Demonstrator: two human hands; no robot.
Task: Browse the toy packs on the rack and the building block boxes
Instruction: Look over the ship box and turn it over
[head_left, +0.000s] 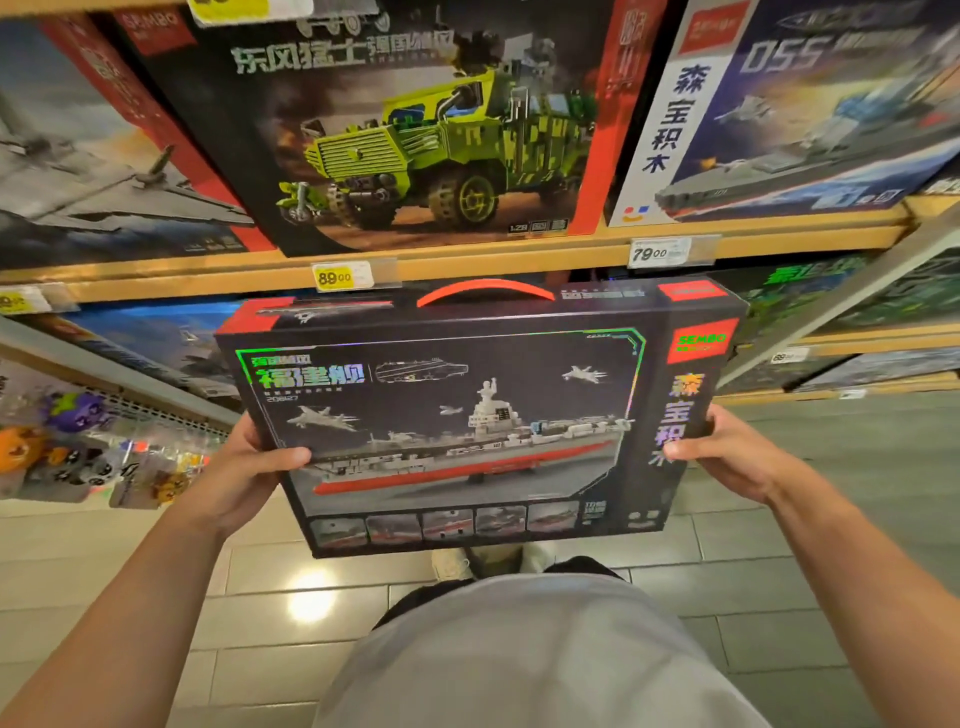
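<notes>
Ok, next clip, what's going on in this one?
A person stands at a toy shelf holding an aircraft carrier building block box in front of them, face up. The left hand grips its left edge and the right hand its right edge, thumbs on the front. Above it on the shelf stands a green truck box; hanging toy packs show at far left.

The person wears a white shirt (519, 660), dark trousers (410, 597) and pale shoes (452, 564); forearms bare.
</notes>
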